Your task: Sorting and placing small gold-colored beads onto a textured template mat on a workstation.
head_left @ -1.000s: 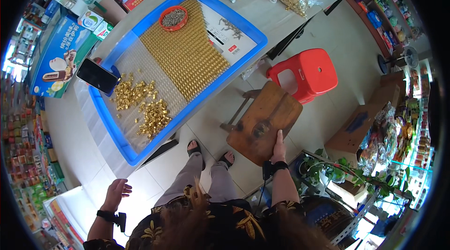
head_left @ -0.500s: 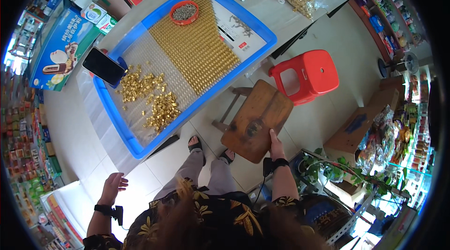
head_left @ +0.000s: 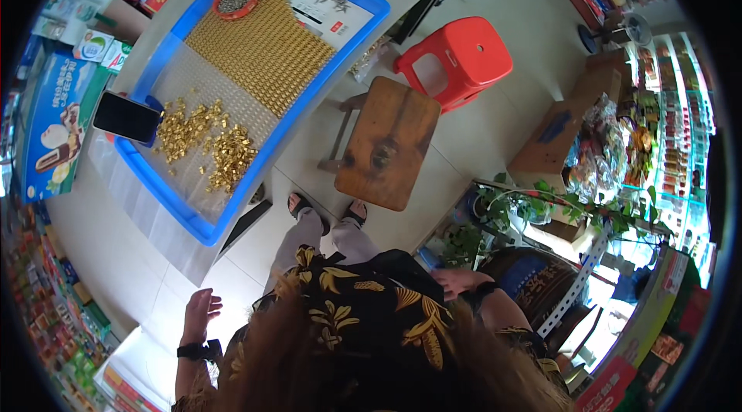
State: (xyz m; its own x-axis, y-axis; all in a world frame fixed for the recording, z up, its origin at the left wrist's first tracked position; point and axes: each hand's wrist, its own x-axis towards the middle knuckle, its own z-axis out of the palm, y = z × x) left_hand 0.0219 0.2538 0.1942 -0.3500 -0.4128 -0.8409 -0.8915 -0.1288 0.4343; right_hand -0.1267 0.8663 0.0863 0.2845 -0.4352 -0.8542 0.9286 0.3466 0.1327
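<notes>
My left hand (head_left: 202, 311) hangs low at my left side, fingers loosely apart, holding nothing. Against the side of my dark flowered shirt rests my right hand (head_left: 454, 283), its fingers loosely extended and partly hidden; nothing shows in it. In front of me on the floor stands a wooden stool (head_left: 402, 130) with a dark-stained seat, untouched by either hand. A blue-rimmed tray (head_left: 174, 212) lies on the table, with loose gold pieces (head_left: 232, 161), close rows of gold pieces (head_left: 255, 49) and a red bowl of small silvery parts (head_left: 236, 0).
Beyond the wooden stool is a red plastic stool (head_left: 483, 60). A black phone (head_left: 126, 117) leans at the tray's left corner. On the right are leafy plants (head_left: 533, 199), a cardboard box (head_left: 545, 134) and stocked shelves (head_left: 672, 126).
My right hand has let go of the wooden stool's seat and drawn back to my side. My view has shifted, so table and stools sit higher and further left. The left hand remains low.
</notes>
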